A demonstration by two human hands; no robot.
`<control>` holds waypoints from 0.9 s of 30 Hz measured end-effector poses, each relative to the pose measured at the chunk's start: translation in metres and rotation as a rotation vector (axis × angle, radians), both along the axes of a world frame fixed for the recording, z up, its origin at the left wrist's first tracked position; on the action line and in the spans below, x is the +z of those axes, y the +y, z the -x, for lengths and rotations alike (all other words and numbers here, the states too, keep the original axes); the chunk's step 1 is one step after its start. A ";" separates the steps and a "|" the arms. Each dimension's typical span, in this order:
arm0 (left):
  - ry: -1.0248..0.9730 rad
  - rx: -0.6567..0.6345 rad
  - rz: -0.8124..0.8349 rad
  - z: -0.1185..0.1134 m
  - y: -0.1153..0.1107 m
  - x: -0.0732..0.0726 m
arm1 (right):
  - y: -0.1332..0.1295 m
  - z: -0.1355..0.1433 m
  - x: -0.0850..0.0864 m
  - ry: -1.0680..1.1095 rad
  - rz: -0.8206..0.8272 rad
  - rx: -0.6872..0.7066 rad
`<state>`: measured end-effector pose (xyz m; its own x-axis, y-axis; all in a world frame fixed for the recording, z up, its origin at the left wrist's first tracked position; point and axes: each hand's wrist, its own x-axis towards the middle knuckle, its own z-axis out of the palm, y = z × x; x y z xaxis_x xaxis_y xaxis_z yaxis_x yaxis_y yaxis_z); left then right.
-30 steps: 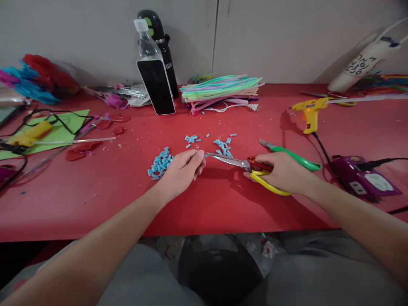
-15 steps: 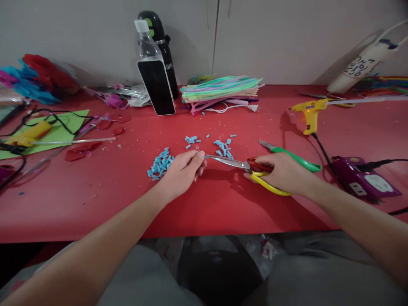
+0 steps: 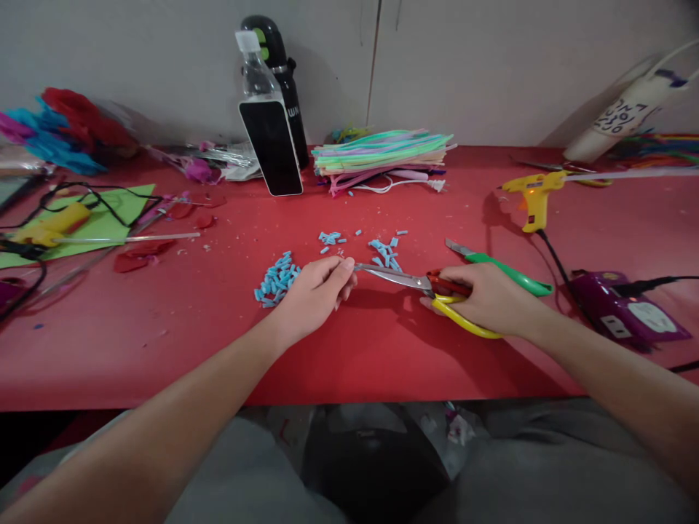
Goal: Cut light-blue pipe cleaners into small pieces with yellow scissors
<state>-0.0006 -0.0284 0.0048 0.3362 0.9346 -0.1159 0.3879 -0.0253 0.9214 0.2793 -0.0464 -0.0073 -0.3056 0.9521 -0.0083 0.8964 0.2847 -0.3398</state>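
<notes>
Thumb and fingers of my left hand are pinched together at the tips of the scissors. Whatever small piece they hold is too hidden to make out. My right hand grips the scissors by their red and yellow handles, with the blades pointing left and lying nearly together. Short light-blue cut pieces lie on the table in a larger pile beside my left hand. A smaller cluster lies just beyond the blades, and a few loose bits are farther back.
A green utility knife lies behind my right hand. To the right are a yellow glue gun and a purple power strip. Bundled pipe cleaners, a phone and bottles stand at the back. Another glue gun lies left on green paper.
</notes>
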 end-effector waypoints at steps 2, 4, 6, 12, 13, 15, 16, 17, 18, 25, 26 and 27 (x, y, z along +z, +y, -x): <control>-0.001 -0.007 -0.002 0.000 0.000 0.000 | 0.000 0.000 -0.001 0.001 -0.002 -0.001; -0.001 -0.010 -0.003 0.000 0.000 0.000 | 0.001 0.000 -0.001 0.000 -0.002 -0.003; 0.001 -0.012 -0.001 0.000 0.000 0.000 | 0.001 0.000 -0.001 -0.002 -0.002 -0.002; -0.003 -0.015 0.009 0.000 0.000 0.002 | 0.000 0.001 0.000 0.005 -0.012 -0.026; -0.006 -0.015 0.007 0.000 0.000 0.001 | 0.000 0.002 0.000 0.007 -0.014 -0.029; -0.008 -0.012 0.003 0.000 0.000 0.000 | 0.000 0.002 0.000 0.007 -0.017 -0.026; -0.007 -0.007 0.002 0.000 0.000 -0.001 | 0.000 0.001 0.001 0.007 -0.014 -0.019; -0.004 -0.003 0.002 0.000 0.001 -0.001 | 0.000 0.001 0.001 0.006 -0.010 -0.011; -0.001 0.000 0.004 0.000 0.001 -0.002 | 0.000 0.001 0.002 0.007 -0.005 -0.007; -0.010 -0.007 0.008 0.001 0.000 -0.002 | 0.000 0.000 0.002 0.002 0.018 -0.004; -0.010 -0.008 0.010 0.001 0.000 -0.001 | 0.000 0.001 0.002 -0.004 0.022 -0.008; -0.009 -0.008 0.011 0.001 0.000 -0.001 | 0.000 0.001 0.002 -0.010 0.025 -0.012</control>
